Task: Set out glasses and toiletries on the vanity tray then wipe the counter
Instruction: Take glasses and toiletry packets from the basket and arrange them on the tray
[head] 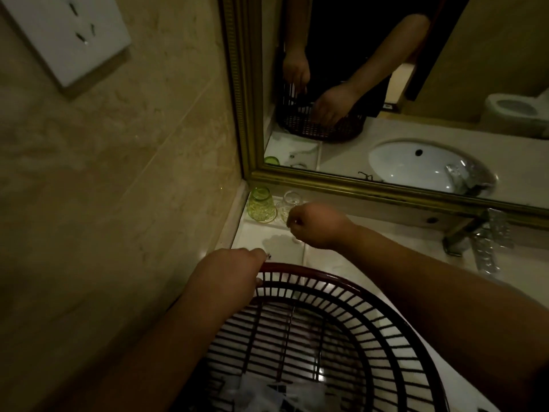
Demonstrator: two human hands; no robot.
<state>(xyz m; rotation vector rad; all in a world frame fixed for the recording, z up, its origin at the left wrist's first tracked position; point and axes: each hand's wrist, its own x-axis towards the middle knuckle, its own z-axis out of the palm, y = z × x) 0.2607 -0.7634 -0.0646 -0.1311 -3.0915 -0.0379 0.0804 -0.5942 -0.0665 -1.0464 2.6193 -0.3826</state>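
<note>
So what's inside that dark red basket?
The basket looks mostly bare; some pale, crinkled plastic wrapping lies at its bottom. What the wrapping holds can't be made out, and both forearms cover its edges.

A white socket (64, 34) sits on the tiled wall (118, 162); a gold-framed mirror (386, 84) hangs above the tap (463, 230).

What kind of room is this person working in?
Most likely a bathroom, perhaps a hotel's. A gold-framed mirror hangs over a pale counter with a faucet, and its reflection shows a basin and a toilet. Two upturned glasses stand in the corner.
</note>
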